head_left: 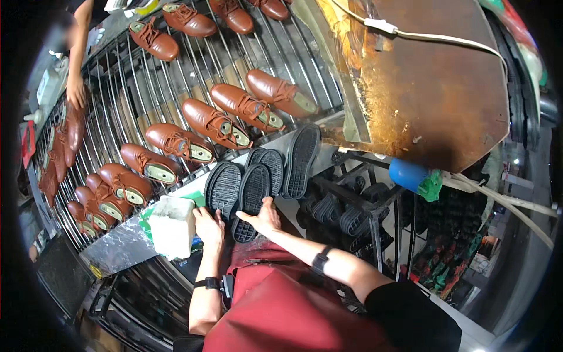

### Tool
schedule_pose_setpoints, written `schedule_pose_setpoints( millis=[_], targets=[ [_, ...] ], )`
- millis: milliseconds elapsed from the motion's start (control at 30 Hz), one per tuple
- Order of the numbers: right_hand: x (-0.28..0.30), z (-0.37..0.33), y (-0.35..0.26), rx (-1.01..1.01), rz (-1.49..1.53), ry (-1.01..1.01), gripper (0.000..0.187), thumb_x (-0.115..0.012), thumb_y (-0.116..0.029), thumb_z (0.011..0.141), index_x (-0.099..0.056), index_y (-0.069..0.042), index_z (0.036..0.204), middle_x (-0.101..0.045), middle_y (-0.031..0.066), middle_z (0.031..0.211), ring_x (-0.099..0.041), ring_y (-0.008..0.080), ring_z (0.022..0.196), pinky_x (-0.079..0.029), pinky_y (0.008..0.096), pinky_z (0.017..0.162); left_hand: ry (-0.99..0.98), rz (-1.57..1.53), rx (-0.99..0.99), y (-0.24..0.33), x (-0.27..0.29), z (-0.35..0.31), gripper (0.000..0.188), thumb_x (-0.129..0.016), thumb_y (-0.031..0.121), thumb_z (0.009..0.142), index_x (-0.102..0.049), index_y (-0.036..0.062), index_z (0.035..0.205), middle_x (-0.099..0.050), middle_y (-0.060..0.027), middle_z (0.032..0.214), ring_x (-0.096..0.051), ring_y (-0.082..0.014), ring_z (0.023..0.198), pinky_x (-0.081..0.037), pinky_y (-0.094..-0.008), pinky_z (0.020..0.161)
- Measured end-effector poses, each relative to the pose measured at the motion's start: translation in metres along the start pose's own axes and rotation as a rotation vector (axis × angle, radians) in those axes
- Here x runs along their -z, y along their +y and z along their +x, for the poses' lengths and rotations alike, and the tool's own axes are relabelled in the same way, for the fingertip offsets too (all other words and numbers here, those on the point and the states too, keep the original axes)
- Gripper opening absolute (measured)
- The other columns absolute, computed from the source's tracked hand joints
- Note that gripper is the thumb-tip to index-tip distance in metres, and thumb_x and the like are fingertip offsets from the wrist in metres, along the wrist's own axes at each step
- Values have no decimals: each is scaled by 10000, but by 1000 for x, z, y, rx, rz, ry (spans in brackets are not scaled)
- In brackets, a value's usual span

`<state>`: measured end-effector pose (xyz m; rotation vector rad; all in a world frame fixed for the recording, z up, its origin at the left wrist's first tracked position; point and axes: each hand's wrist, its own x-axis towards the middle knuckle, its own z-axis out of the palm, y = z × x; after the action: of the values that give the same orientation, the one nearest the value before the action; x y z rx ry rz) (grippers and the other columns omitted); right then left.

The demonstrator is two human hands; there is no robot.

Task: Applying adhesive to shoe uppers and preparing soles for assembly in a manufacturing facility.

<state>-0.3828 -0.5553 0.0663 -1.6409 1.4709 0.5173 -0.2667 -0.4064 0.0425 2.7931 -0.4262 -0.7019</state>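
Observation:
My right hand [262,218] grips a black ridged shoe sole [255,186] near its lower end, thumb on the left side and fingers along the right. Just left of it, my left hand [209,227] has its fingers extended and a little bent, close to the lower end of another black sole [222,185]; whether they touch it is unclear. A white block [171,226] stands right beside the left hand. Behind the gripped sole lie more black soles [272,167], and a longer one [302,161] leans at the right.
Brown lace-up shoes [202,120] stand in rows on a metal bar rack [138,88]. Another person's hand [75,92] touches a shoe at the far left. A brown board [434,88] with a white cord is at the right, above a black frame [372,214] and a blue cylinder [406,175].

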Motion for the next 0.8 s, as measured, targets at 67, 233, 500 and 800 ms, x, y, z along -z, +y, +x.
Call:
schedule_pose_setpoints(
  millis=[67, 233, 500, 800],
  targets=[
    [-28, 2, -12, -25, -15, 60, 1129, -972, -587, 630, -362, 35, 1348, -563, 298, 1306, -619, 477, 1203, -535, 540, 1006, 18, -37, -28, -10, -1, 1, 363, -794, 218, 900, -582, 2, 1101, -562, -209, 1124, -644, -453, 1000, -548, -537, 850],
    [-22, 0, -3, 9, 179, 73, 1040, -992, -374, 640, -365, -32, 1397, -508, 277, 1403, -582, 472, 1261, -504, 534, 1066, 206, 45, -328, -9, 16, -1, 94, -617, 57, 961, -573, -10, 1010, -605, -223, 981, -621, -449, 890, -519, -531, 779],
    [24, -4, 5, 209, 39, -117, 1028, -839, -560, 832, -354, 17, 1531, -485, 335, 1508, -540, 494, 1355, -464, 538, 1123, 327, -343, -288, 41, 97, -31, 412, -558, 87, 1051, -540, -82, 1426, -658, -308, 1262, -671, -428, 1149, -523, -443, 1023],
    [165, -10, -91, 633, 695, -331, 931, -856, -377, 869, -392, 42, 1558, -552, 260, 1486, -562, 345, 1364, -516, 505, 1089, -329, -1527, -123, 165, 111, 8, 341, -584, 127, 1073, -569, 4, 1390, -616, -82, 1296, -605, -160, 1127, -503, -332, 984]
  ],
)
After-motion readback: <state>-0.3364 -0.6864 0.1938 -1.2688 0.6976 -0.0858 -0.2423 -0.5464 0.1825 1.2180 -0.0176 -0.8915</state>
